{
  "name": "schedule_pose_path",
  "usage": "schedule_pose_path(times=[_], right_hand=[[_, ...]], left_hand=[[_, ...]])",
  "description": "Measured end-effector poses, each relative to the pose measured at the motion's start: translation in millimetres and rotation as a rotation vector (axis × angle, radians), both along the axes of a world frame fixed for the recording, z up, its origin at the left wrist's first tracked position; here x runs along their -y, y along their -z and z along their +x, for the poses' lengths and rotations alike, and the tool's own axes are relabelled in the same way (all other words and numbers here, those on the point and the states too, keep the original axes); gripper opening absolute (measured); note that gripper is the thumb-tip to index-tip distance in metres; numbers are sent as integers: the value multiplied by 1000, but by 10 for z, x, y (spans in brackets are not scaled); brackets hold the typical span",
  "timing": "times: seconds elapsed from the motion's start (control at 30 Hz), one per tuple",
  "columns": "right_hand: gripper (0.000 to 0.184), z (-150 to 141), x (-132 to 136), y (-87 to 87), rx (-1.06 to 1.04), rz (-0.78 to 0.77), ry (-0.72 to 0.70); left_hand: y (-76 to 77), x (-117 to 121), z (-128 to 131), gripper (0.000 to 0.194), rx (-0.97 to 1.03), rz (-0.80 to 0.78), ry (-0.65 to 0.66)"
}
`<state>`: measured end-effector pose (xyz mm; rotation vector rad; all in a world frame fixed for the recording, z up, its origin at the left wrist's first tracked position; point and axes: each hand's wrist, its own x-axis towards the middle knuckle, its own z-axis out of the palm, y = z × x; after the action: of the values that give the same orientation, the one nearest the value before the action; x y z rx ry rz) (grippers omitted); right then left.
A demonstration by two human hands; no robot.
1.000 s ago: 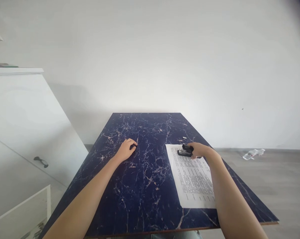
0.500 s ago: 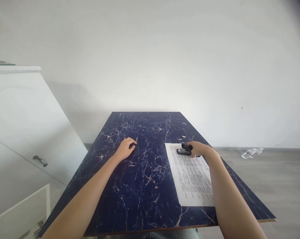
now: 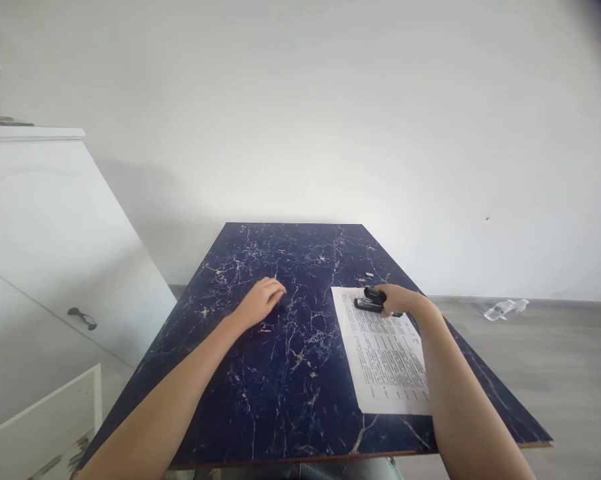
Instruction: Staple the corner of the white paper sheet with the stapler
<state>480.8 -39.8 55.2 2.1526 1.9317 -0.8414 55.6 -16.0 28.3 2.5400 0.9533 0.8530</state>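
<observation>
My right hand (image 3: 394, 299) grips a black stapler (image 3: 369, 303) by its rear end, with its jaws apart. Under the stapler lies a sheet of printed paper (image 3: 388, 363), flat on the right half of the table; my right forearm covers part of its right edge. My left hand (image 3: 263, 300) is over the left-middle part of the table, fingers loosely stretched and nothing visible in them. Its thumb is mostly hidden. Beyond the paper's top edge sits a small white piece (image 3: 369, 274), too small to name.
The dark blue marbled table (image 3: 300, 427) reaches to the white wall (image 3: 300, 133). At the left stands a white cabinet (image 3: 55, 220) with a dark handle (image 3: 82, 319). On the floor at the right lies a clear plastic bottle (image 3: 505, 309).
My left hand has shifted slightly to the right and its fingers have straightened. My right hand, the stapler and the paper stay about where they were.
</observation>
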Motion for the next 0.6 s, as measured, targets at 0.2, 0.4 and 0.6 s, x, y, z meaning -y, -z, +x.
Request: schedule_pose_path(times=[0.2,0.4,0.6], right_hand=[[75,-146,-5,-11,-65,28,-80],[68,-483,-37,-3,-67,63,-168],[70,-1221,-6,-42,-104,82,-272]], left_hand=[[115,1066,905,18,42,222,649],[579,1781,1308,16,-182,318,933],[818,1871,1426,22,-326,199,1175]])
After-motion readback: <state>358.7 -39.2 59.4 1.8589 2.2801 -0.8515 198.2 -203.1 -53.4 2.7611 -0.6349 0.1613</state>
